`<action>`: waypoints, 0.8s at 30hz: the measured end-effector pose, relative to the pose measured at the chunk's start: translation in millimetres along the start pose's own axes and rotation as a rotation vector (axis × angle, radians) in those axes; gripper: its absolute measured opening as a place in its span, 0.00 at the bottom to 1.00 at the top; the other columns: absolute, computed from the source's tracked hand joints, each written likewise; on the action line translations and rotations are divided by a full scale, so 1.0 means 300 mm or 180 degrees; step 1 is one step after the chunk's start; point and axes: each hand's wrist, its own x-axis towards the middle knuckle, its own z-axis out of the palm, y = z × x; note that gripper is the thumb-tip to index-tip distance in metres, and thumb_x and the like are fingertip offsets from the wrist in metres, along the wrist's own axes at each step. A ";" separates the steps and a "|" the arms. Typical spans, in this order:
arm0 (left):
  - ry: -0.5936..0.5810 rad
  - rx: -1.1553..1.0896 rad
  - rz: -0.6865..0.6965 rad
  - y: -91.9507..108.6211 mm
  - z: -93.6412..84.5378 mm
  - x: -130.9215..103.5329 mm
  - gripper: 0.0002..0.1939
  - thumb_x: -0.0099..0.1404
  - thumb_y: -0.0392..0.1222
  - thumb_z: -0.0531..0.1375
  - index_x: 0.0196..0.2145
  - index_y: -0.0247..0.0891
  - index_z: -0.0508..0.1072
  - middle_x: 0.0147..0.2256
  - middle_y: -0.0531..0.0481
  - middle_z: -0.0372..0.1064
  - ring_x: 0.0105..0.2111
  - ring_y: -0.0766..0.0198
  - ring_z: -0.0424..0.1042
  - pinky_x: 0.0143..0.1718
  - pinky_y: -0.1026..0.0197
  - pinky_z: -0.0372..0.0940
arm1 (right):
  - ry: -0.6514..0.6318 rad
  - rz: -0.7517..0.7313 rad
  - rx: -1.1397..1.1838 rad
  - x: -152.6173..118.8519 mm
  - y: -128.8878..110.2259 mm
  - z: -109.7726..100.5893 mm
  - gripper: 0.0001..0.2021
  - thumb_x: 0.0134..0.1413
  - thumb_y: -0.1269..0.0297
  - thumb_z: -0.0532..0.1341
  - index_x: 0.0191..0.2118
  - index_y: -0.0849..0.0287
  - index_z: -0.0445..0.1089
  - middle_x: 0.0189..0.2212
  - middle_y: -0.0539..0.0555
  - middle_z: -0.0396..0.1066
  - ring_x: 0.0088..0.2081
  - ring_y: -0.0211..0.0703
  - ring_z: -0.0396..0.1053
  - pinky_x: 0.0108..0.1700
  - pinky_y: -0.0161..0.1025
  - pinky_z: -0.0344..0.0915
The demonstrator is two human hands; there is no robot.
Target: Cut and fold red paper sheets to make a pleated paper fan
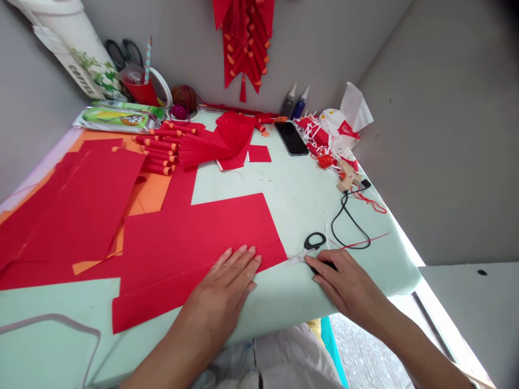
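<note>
A large red sheet of paper (pixel 174 237) lies on the pale green table top, with a lengthwise crease near its front edge. My left hand (pixel 225 286) rests flat on the sheet's front right part, fingers stretched out. At the sheet's right corner is a pair of scissors (pixel 315 241) with black handles, its short blades pointing at the paper. My right hand (pixel 344 281) is closed around one handle loop, and the other loop shows above it. Whether the blade tips touch the paper is hard to tell.
More red sheets (pixel 77 200) and orange paper lie left. Behind are red paper rolls (pixel 158 154), a fan-folded red paper (pixel 227 138), a phone (pixel 291 138), two small bottles (pixel 299 104) and paper scraps (pixel 320 135). A black cable (pixel 344 216) lies right; a red ornament (pixel 245 48) hangs on the wall.
</note>
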 end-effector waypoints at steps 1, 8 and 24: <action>0.0005 0.0017 -0.0031 0.003 -0.002 0.000 0.21 0.71 0.39 0.51 0.60 0.37 0.65 0.61 0.45 0.63 0.61 0.55 0.61 0.61 0.47 0.59 | -0.0017 -0.0008 -0.0011 0.002 0.002 0.000 0.18 0.65 0.68 0.53 0.59 0.60 0.65 0.44 0.62 0.68 0.43 0.52 0.65 0.45 0.53 0.68; -0.0088 -0.0135 -0.0013 0.009 -0.027 -0.010 0.32 0.66 0.56 0.56 0.62 0.36 0.62 0.62 0.41 0.60 0.62 0.50 0.59 0.60 0.46 0.60 | 0.0052 -0.0010 0.0025 0.021 -0.007 0.000 0.19 0.65 0.67 0.52 0.59 0.59 0.67 0.42 0.62 0.69 0.42 0.52 0.66 0.43 0.52 0.69; -0.0099 0.0003 0.0037 0.013 -0.029 -0.008 0.36 0.65 0.59 0.56 0.63 0.33 0.61 0.63 0.40 0.58 0.62 0.49 0.59 0.59 0.46 0.61 | 0.0071 0.0017 0.0167 0.021 -0.016 -0.008 0.19 0.65 0.68 0.51 0.58 0.59 0.69 0.40 0.62 0.70 0.40 0.50 0.66 0.42 0.50 0.68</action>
